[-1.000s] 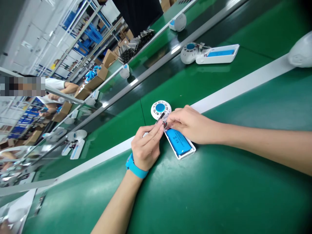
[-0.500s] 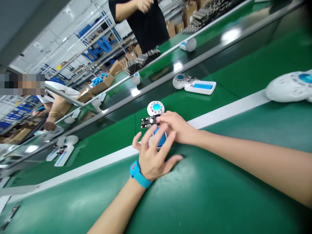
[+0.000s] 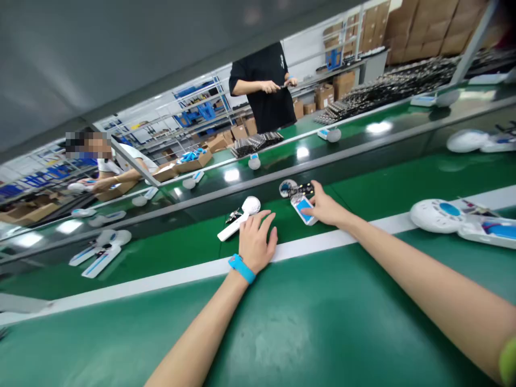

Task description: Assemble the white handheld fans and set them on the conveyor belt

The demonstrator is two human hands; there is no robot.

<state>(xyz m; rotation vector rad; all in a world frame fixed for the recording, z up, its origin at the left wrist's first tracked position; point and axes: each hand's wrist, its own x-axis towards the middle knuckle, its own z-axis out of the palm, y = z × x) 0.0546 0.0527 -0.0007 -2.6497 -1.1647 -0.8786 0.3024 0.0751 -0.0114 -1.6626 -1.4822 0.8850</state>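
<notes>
Left hand: your left hand point(image 3: 256, 242) lies palm down on the green belt point(image 3: 322, 322), fingers loosely spread and holding nothing, a blue wristband point(image 3: 242, 268) on the wrist.
Left fingertips: they reach toward a white closed fan point(image 3: 238, 219), whose round head sits just beyond them and whose handle runs off to the near left; whether they touch it, you cannot tell.
Right hand: your right hand point(image 3: 325, 208) stretches across the white stripe point(image 3: 161, 277), its fingers curled over the right side of an open fan body point(image 3: 303, 207).
Right grip: fingertips rest on the white shell; whether they pinch it or merely press on it cannot be told.
Open fan body: it lies on the belt beyond the stripe, right of the closed fan, with a blue battery showing in its handle, a dark circuit board point(image 3: 303, 190) at its far end and a round grille point(image 3: 286, 187) just left of that.
Right of you: another opened fan point(image 3: 455, 219) rests on the stripe, well apart from your hand.
Far side: a person in a black shirt point(image 3: 268, 91) stands behind the far belt, both hands raised together.
Far left: a seated person point(image 3: 116, 172) leans over cardboard boxes.
</notes>
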